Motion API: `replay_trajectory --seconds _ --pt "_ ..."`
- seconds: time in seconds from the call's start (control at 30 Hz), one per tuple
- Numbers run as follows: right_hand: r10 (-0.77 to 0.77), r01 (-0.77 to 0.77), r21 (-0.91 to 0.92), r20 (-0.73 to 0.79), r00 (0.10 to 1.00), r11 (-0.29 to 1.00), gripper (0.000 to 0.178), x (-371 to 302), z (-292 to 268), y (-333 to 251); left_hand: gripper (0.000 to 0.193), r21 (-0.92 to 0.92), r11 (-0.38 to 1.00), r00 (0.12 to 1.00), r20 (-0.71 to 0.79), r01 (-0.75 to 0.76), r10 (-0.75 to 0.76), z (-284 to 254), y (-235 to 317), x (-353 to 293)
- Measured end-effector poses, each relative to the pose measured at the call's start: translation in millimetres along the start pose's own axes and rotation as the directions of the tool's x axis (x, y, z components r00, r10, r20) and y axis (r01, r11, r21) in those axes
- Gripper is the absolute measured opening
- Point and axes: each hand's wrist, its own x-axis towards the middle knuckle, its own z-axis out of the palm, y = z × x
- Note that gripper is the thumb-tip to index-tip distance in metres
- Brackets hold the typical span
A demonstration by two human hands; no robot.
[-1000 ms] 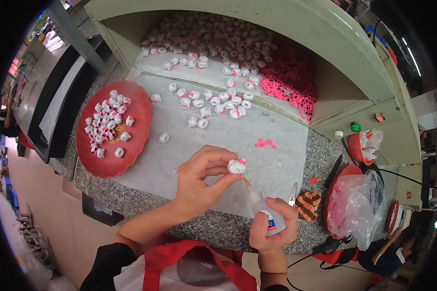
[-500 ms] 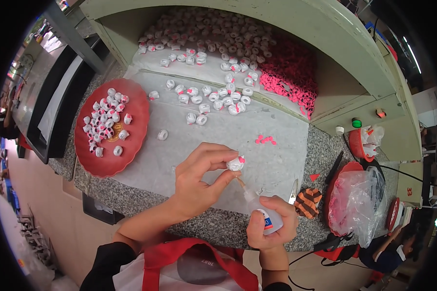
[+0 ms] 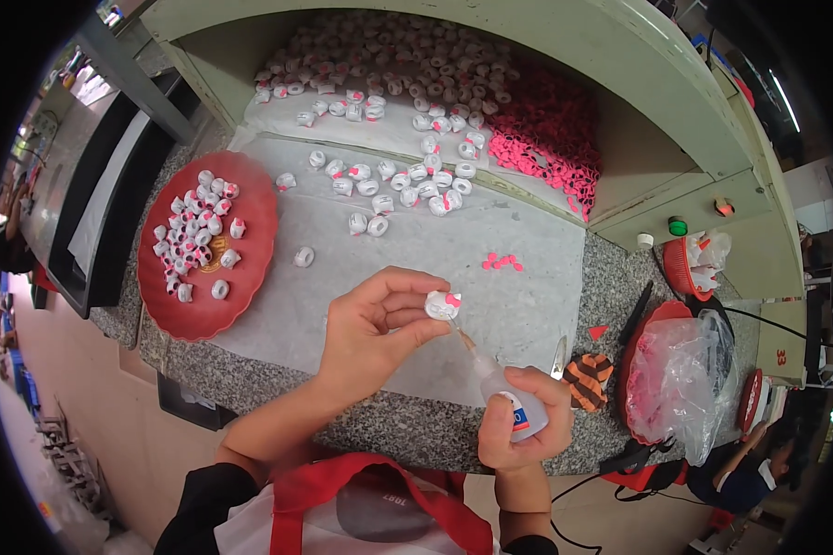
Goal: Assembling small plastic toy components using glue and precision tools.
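Speckled counter, white sheet | we pinch the cat-head bead in our left hand, ahead-left of our right hand, which wraps the squeeze bottle | bottle's long axis slants toward the bead; tip contact unclear

Pink-and-white piece, perhaps grey-lined

Even, bright light falls over my left fingers and the flat whitish paper sheet, leaving soft shadows. The pale green metal shelf unit darkens toward its back. Glints streak the crumpled clear plastic bag. A thin white light tube glows at right, where my fisheye view bends, softens and blackens.
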Motion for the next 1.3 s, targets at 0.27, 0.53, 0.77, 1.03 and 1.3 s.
replay_trajectory --seconds 0.27,0.53,0.77,1.03,1.3 --pt "-0.022 0.022 -0.025 -0.006 1.0 0.999 0.027 1 0 2 0.034 -0.105 0.993 0.999 0.035 0.044 -0.041 -1 1 0" --pt "-0.034 0.035 -0.019 0.015 0.999 0.999 0.027 1 -2 2 0.031 -0.049 0.999 1.0 0.027 0.003 -0.001 -2 1 0" --pt "0.117 -0.117 -0.023 0.019 0.993 0.993 0.024 -6 -3 -6 0.032 -0.052 0.999 0.999 0.054 0.001 0.002 0 -1 0" --pt "0.134 -0.137 -0.064 -0.047 0.99 0.989 0.024 2 -4 -2 0.033 0.008 1.0 0.999 0.044 -0.025 0.025 -4 -1 1" --pt "0.64 -0.6 -0.258 0.108 0.761 0.757 0.031 27 12 111 0.035 0.044 0.989 0.99 0.007 0.143 -0.143 2 -2 -2"
